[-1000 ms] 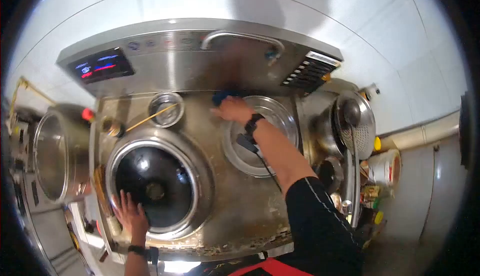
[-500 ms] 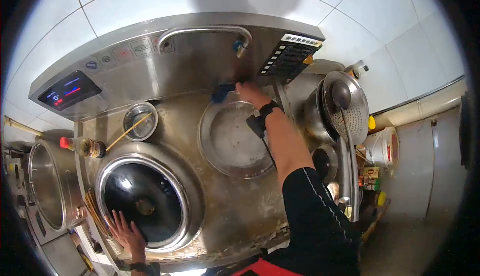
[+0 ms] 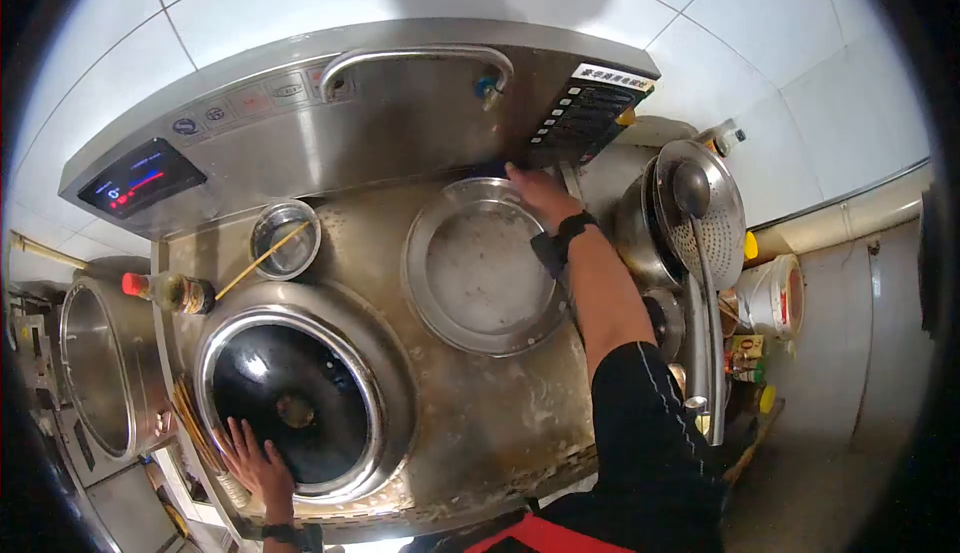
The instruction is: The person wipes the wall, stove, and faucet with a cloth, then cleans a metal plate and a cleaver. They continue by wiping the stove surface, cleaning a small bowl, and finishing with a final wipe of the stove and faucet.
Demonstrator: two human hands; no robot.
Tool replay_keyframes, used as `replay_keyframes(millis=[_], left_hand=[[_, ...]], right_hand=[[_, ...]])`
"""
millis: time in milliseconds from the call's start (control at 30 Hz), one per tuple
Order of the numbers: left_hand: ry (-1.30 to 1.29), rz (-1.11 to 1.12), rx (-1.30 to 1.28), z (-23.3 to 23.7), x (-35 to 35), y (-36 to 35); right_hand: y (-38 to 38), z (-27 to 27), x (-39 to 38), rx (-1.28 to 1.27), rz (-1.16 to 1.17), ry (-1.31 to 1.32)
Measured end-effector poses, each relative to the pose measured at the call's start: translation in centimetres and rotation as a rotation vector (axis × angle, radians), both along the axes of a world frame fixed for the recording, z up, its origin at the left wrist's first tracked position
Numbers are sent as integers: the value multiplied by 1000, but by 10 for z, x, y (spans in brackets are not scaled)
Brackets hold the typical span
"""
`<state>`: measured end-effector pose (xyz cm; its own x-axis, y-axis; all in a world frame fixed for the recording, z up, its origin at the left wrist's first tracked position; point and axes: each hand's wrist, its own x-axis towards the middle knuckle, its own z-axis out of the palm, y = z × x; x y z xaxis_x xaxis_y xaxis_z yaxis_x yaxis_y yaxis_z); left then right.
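My left hand [image 3: 258, 465] lies with fingers spread on the near-left edge of a black wok [image 3: 290, 353], which sits in a raised steel ring on the cooktop. My right hand [image 3: 540, 196] reaches to the back of the counter, just above the far rim of a wide, shallow metal basin [image 3: 432, 318]. Its fingers are closed on a blue cloth [image 3: 489, 168], mostly hidden and blurred against the steel back panel. Whitish-grey liquid or residue seems to cover the basin's bottom.
A metal bowl [image 3: 311, 262] with a chopstick-like stick and a red-capped bottle [image 3: 185, 294] stand at the back left. A tap [image 3: 420, 54] arches from the back panel. To the right are a perforated strainer [image 3: 722, 223], a ladle [image 3: 692, 189] and a white bucket [image 3: 765, 298].
My right hand has wiped rightward along the back of the counter, and the blue cloth is now less visible. My left hand stays at the wok's edge.
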<state>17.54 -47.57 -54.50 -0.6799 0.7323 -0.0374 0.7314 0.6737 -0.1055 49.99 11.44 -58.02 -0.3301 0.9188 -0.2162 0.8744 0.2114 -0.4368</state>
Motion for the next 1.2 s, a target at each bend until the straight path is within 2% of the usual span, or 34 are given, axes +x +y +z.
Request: replay_keyframes(millis=[133, 200, 233, 300, 333, 433, 500, 533, 567, 633, 667, 700, 767, 833, 867, 933, 967, 1033, 1100, 1167, 1200], left_hand=[[3, 7, -9, -2, 5, 1], [7, -6, 9, -3, 1, 0], [25, -25, 9, -4, 0, -2], [48, -45, 10, -6, -1, -5], [24, -36, 14, -8, -2, -5], [-2, -18, 22, -4, 0, -3], [-1, 1, 28, -4, 0, -6], [-12, -27, 73, -9, -3, -8], [-24, -54, 113, -12, -5, -12], [-12, -64, 131, -15, -6, -18], [6, -78, 151, -16, -6, -15], [7, -73, 153, -17, -5, -11], [8, -30, 85, -13, -5, -11], [11, -41, 62, -10, -6, -9], [15, -46, 55, -8, -6, -8], [-16, -15, 29, -6, -5, -5], [-42, 6, 21, -5, -5, -5], [-18, 7, -27, -4, -7, -6], [24, -49, 37, -9, -8, -6], [18, -32, 2, -8, -7, -7], [21, -16, -14, -9, -8, -6]], right_hand=[[14, 1, 29, 15, 176, -32], [27, -27, 44, 153, 196, -223], [22, -23, 43, 198, 201, -287], [12, -16, 35, 17, -24, -171], [10, -25, 40, 18, -31, -168], [1, -38, 59, 167, 179, -239], [-34, 7, 63, -143, -78, -228], [-63, 38, 64, -141, -135, -149], [-67, 29, 78, -136, -130, -151], [-64, -1, 105, -391, -381, 8], [-58, -9, 103, -383, -373, 8], [-53, -19, 101, -202, -337, -124], [-61, -20, 83, -45, -298, -259], [-63, 10, 48, -41, -116, 336], [-56, 7, 48, -58, -117, 330], [-36, 1, 41, 172, 333, 137], [-26, -6, 45, 158, 347, 138], [-16, -6, 57, -310, 39, 440], [-22, -1, 64, -201, 168, 300], [-36, -16, 82, -343, -151, 454], [-55, 1, 85, -432, -183, 528]])
